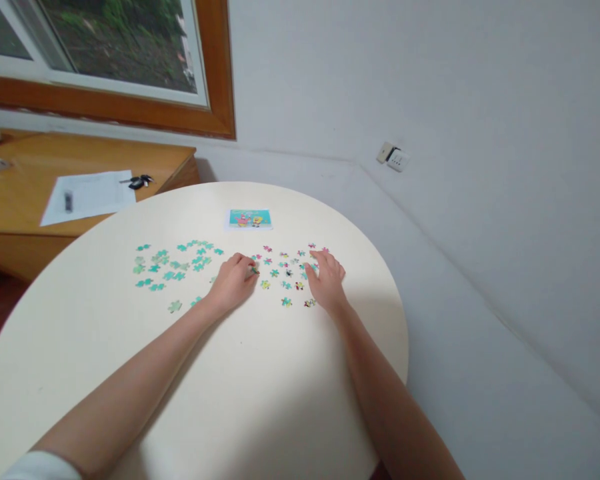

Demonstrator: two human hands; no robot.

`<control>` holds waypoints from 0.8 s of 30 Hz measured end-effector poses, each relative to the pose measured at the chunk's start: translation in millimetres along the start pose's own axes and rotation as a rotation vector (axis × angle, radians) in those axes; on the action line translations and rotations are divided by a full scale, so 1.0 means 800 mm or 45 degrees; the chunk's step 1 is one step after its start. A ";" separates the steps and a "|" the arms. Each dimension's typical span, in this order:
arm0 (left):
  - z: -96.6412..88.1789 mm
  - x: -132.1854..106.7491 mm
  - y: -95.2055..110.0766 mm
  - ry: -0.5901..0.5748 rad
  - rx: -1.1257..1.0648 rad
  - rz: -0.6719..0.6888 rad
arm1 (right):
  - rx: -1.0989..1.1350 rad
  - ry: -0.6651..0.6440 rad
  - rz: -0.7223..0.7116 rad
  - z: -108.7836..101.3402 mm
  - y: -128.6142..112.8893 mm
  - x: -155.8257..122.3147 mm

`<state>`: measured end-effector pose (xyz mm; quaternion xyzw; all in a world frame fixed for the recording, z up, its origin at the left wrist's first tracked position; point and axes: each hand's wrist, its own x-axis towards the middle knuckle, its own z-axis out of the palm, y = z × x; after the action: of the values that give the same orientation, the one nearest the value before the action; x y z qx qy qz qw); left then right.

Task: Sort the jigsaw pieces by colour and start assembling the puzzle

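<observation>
Jigsaw puzzle pieces lie in two loose groups on the round cream table (pixel 240 393). At the left are mostly plain green-teal pieces (pixel 173 265); at the right are mixed pieces (pixel 286 284) with pink, yellow and dark print. My left hand (pixel 234 283) rests between the groups, thumb and fingers pinched on a small puzzle piece (pixel 255 270). Over the right edge of the mixed group lies my right hand (pixel 327 277), thumb and fingers apart, hiding some pieces beneath it. Beyond both hands is a picture card (pixel 250 219) with cartoon figures on teal.
A wooden desk (pixel 173 157) adjoins the table at the back left, bearing a paper sheet (pixel 90 195) and keys (pixel 139 181). A white wall (pixel 460 200) with an outlet (pixel 397 159) runs close along the right side. The window (pixel 125 47) is at upper left.
</observation>
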<state>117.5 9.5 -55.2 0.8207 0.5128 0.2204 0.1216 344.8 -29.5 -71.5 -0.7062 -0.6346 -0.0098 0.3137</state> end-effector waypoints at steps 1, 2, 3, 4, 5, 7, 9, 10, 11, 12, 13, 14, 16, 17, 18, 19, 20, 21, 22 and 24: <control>0.001 -0.001 -0.001 0.030 0.040 0.010 | 0.000 -0.005 0.000 0.000 0.002 0.001; 0.001 -0.002 -0.001 0.047 0.076 0.022 | 0.000 -0.011 0.001 0.000 0.004 0.003; 0.001 -0.003 -0.001 0.053 0.102 0.032 | -0.001 -0.014 0.003 -0.001 0.006 0.006; 0.001 -0.004 -0.001 0.051 0.117 0.040 | -0.002 -0.016 0.008 -0.002 0.008 0.009; 0.001 -0.004 -0.001 0.045 0.118 0.046 | -0.001 -0.016 0.016 -0.003 0.009 0.012; 0.002 -0.004 0.000 0.036 0.096 0.050 | -0.002 -0.019 0.039 -0.005 0.010 0.019; 0.002 -0.004 0.001 0.027 0.071 0.044 | -0.013 -0.044 0.044 -0.008 0.008 0.027; 0.002 -0.004 0.002 0.019 0.065 0.042 | -0.028 -0.068 0.038 -0.008 0.006 0.031; 0.002 -0.003 0.003 0.011 0.065 0.040 | -0.050 -0.100 0.029 -0.009 0.004 0.035; 0.002 -0.003 0.004 0.003 0.070 0.038 | -0.079 -0.136 0.026 -0.010 0.001 0.041; 0.002 -0.003 0.004 -0.003 0.078 0.038 | -0.113 -0.174 0.027 -0.010 -0.001 0.046; 0.002 -0.004 0.005 -0.008 0.086 0.038 | -0.148 -0.214 0.031 -0.011 -0.003 0.053; 0.000 -0.004 0.007 -0.011 0.098 0.038 | -0.211 -0.293 0.028 -0.011 -0.006 0.067; 0.000 -0.005 0.009 -0.013 0.103 0.036 | -0.239 -0.331 0.023 -0.011 -0.007 0.074; -0.001 -0.005 0.010 -0.016 0.106 0.034 | -0.266 -0.369 0.020 -0.011 -0.008 0.081; -0.002 -0.005 0.011 -0.019 0.109 0.029 | -0.290 -0.403 0.019 -0.011 -0.008 0.088; -0.003 -0.006 0.013 -0.022 0.108 0.027 | -0.309 -0.433 0.019 -0.010 -0.008 0.094; -0.003 -0.006 0.014 -0.026 0.105 0.030 | -0.321 -0.461 0.016 -0.009 -0.007 0.099; -0.004 -0.006 0.015 -0.028 0.099 0.033 | -0.327 -0.489 0.014 -0.008 -0.007 0.104; -0.005 -0.007 0.016 -0.032 0.083 0.042 | -0.324 -0.536 0.023 -0.006 -0.006 0.112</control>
<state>124.0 -1.1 -47.7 0.8353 0.5046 0.1952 0.0977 360.1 48.1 -28.9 -0.7322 -0.6733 0.0604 0.0833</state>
